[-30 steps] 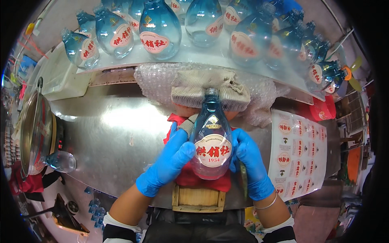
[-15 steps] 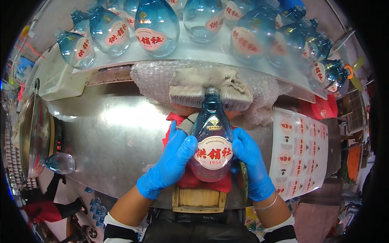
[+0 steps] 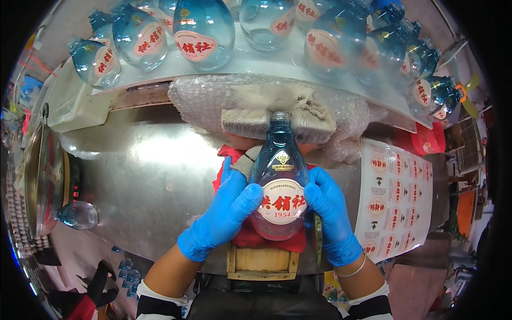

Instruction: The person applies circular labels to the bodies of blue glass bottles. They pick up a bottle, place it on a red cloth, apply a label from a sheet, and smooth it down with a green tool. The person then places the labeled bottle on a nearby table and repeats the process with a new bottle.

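A glass bottle, blue at the neck and fading to clear, leans back with its oval cream label facing me. My left hand, in a blue glove, grips its left side with the thumb at the label's edge. From the right, my gloved right hand holds the other side, thumb likewise at the label. Most fingers are hidden behind the glass. Under the bottle lies a red cloth on a small wooden frame. The bottle's neck reaches up to a folded ribbed knit pad.
Several similar labelled bottles stand on a white shelf at the back. Bubble wrap hangs over its edge. A sticker sheet lies at right on the metal table. At left are a round metal pan and another bottle.
The bottle and both hands stay nearly in place, with only a slight shift of the view. At the lower left, a person in red and black has changed position.
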Demonstrator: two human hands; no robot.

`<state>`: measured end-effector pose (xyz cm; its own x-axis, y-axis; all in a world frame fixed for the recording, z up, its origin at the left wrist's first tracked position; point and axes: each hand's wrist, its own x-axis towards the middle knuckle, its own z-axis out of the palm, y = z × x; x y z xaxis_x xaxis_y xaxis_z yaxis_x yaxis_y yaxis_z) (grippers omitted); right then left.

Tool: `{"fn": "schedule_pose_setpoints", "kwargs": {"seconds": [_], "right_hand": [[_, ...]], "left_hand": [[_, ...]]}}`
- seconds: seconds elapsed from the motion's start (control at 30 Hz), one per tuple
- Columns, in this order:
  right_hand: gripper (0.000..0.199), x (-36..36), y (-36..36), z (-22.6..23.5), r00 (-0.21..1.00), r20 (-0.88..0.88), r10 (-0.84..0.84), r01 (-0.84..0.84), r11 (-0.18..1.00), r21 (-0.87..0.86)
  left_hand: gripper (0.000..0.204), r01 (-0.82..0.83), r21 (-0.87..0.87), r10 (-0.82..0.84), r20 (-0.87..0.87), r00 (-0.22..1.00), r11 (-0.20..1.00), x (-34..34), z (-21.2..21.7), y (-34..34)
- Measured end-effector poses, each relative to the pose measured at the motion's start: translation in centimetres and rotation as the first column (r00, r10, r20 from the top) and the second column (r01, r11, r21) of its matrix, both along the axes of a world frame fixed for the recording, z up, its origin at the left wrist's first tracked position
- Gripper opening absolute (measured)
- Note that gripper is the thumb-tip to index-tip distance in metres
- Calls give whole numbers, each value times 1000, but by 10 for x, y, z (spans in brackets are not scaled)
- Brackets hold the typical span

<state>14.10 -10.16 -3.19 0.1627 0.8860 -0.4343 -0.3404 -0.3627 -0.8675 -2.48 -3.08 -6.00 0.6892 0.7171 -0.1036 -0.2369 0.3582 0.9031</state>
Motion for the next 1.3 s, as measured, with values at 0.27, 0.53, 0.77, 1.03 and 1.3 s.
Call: {"fn": "schedule_pose_setpoints", "kwargs": {"seconds": [0.27,0.53,0.77,1.03,1.3], "right_hand": [[22,5,-5,-13,999,-53,10,-3,992,126],[26,4,-3,-9,997,-79,-2,12,992,126],[20,9,-5,-10,995,-100,27,-21,998,63],[23,13,-1,-8,987,-135,89,-76,992,101],[43,23,-16,-13,840,-315,-442,400,896,-191]], "left_hand": [[79,62,15,-60,-92,994,998,-11,-27,7],[89,46,146,-34,-86,996,988,-3,7,2],[86,54,39,-50,-90,995,998,-8,4,-2],[78,-107,187,117,-47,992,977,-5,3,-4],[51,400,873,659,-478,581,280,5,53,-67]]}}
